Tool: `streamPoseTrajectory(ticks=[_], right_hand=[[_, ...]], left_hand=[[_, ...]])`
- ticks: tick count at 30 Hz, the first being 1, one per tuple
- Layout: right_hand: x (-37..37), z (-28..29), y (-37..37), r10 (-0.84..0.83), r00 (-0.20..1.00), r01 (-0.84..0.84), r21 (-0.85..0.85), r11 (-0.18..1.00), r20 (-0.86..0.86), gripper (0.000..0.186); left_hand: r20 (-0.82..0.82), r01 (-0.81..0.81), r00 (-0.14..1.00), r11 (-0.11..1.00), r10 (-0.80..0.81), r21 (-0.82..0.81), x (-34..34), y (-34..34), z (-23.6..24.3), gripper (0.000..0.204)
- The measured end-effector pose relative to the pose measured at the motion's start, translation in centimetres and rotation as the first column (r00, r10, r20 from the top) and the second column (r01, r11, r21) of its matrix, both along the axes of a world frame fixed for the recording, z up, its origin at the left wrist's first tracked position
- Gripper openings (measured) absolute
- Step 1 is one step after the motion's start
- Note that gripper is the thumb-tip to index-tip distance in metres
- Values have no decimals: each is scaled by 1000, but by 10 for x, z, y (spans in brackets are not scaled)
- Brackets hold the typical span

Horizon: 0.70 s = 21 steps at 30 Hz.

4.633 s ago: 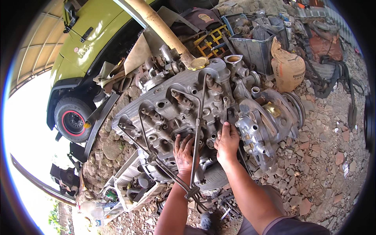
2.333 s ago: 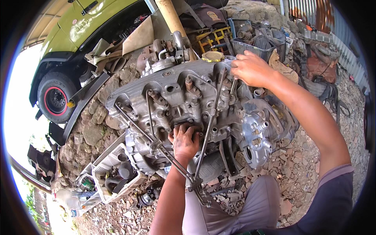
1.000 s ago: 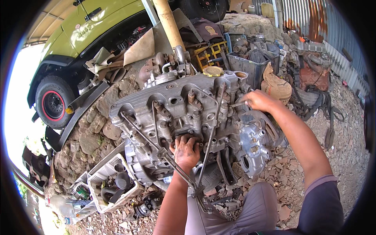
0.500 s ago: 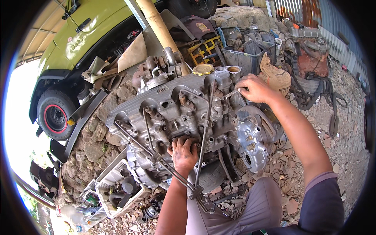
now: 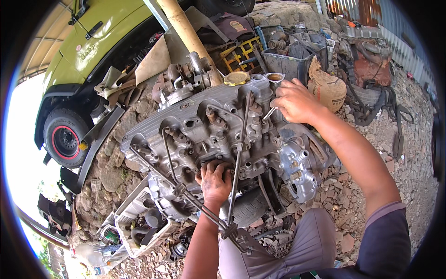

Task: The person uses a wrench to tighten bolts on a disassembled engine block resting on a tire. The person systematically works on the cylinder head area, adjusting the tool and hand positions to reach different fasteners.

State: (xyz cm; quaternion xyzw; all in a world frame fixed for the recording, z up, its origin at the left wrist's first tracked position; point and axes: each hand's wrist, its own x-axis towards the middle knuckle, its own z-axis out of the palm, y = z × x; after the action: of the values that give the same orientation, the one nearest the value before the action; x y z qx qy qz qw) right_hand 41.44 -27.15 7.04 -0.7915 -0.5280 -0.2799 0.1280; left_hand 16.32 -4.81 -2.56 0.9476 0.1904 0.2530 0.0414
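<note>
A large grey metal engine (image 5: 195, 122) lies in front of me, with thin metal pipes (image 5: 238, 162) running across its near side. My right hand (image 5: 296, 101) is closed around a small wrench (image 5: 270, 113) at the engine's right end. The wrench's free end points down and left, close to a bolt; whether it touches cannot be made out. My left hand (image 5: 215, 184) presses against the engine's near side between the pipes, fingers bent over a ledge. Its fingertips are partly hidden. A yellow cap (image 5: 237, 78) sits on top of the engine.
A white plastic crate (image 5: 131, 235) of parts stands at the lower left, and a dark bin (image 5: 291, 63) of parts beyond the engine. A paper sack (image 5: 327, 88) is near my right hand. A green vehicle (image 5: 88, 51) stands at the far left; rubble (image 5: 367, 204) covers the ground.
The wrench in my right hand has turned steeper, its free end pointing further down. My left hand stays at the same place on the engine. The whole view has shifted slightly.
</note>
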Motion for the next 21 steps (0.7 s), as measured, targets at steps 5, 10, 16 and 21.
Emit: streamPoseTrajectory(ticks=[5,10,16,21], right_hand=[[7,-5,6,89,981,-102,64,993,170,17],[12,4,10,151,980,-156,33,987,127,16],[17,0,17,149,973,-164,77,983,178,16],[34,0,9,94,957,-77,71,995,-273,14]], left_hand=[[-26,-12,1000,1000,12,10,-1,-1,1,21],[-24,-6,1000,1000,7,28,1,-1,1,21],[-12,-8,1000,999,9,39,-1,-2,0,19],[3,-4,1000,998,4,67,2,-1,-2,19]])
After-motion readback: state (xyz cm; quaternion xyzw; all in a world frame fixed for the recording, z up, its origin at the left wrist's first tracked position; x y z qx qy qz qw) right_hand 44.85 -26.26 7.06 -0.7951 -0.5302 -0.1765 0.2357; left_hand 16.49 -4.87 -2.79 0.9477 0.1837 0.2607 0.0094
